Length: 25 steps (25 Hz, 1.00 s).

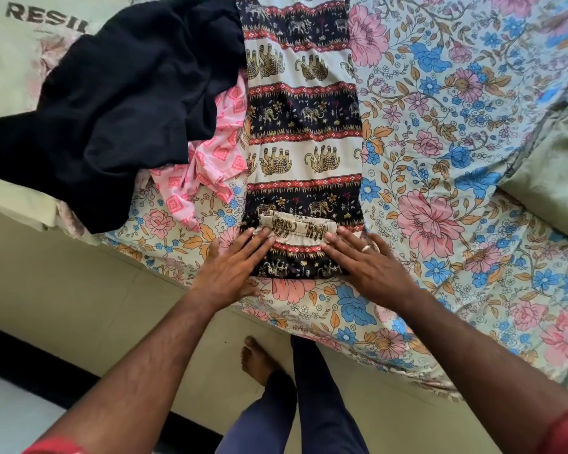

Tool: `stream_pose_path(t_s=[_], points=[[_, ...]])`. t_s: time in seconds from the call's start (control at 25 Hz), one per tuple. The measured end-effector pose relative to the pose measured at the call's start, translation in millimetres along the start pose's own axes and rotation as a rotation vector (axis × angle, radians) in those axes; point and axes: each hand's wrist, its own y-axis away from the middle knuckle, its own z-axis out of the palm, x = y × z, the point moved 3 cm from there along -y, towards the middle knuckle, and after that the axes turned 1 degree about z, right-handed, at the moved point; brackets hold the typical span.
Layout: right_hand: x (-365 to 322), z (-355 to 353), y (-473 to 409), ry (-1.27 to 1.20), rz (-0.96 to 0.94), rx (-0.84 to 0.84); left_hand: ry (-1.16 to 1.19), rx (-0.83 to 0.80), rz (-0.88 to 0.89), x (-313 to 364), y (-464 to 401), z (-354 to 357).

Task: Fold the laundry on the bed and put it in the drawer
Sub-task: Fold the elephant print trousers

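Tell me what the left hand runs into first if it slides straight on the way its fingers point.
Likely the gathered elastic waistband of the elephant-print trousers. The left hand lies flat on the folded-over end, fingers pointing up and right, fingertips almost at it.

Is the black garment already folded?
No, the black garment lies crumpled in a heap beside the elephant-print pants.

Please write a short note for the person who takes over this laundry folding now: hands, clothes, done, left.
Left hand and right hand: both flat, pressing the waistband end of the elephant-print trousers, folded over; the rest lies straight up the floral bedsheet.
Black garment and pink patterned garment: unfolded heap on the left.
Done: first fold only.
Left: finish the trousers, fold the heap, put all away. No drawer in view.
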Motion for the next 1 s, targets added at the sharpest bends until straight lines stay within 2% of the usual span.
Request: stream_pose_path(t_s=[0.12, 0.32, 0.44, 0.52, 0.64, 0.72, 0.8, 0.88, 0.96, 1.0], points=[[9, -7, -7, -0.010, 0.018, -0.106, 0.039, -0.006, 0.023, -11, -2, -10], [9, -36, -10, -0.200, 0.029, -0.261, 0.155, -0.011, 0.018, -9, -7, -32], [9, -56, -2, -0.315, 0.005, -0.360, 0.364, -0.133, 0.032, -16, 0, -51], [8, -70, 7, -0.431, -0.011, -0.452, 0.446, -0.272, 0.098, -18, 11, -56], [8, -95, 17, -0.644, -0.016, -0.640, 0.711, -0.510, 0.158, -17, 23, -69], [22, -115, 4, -0.801, 0.017, -0.681, 0.903, -0.568, 0.102, -24, 19, -89], [43, -134, -19, -0.952, 0.079, -0.681, 1.098, -0.566, 0.010, -36, 5, -109], [69, -141, -48, -1.070, 0.158, -0.622, 1.267, -0.478, -0.083, -51, -19, -124], [86, -139, -73, -1.193, 0.298, -0.452, 1.482, -0.255, -0.231, -65, -43, -124], [90, -135, -82, -1.268, 0.400, -0.320, 1.554, -0.088, -0.377, -68, -53, -117]])
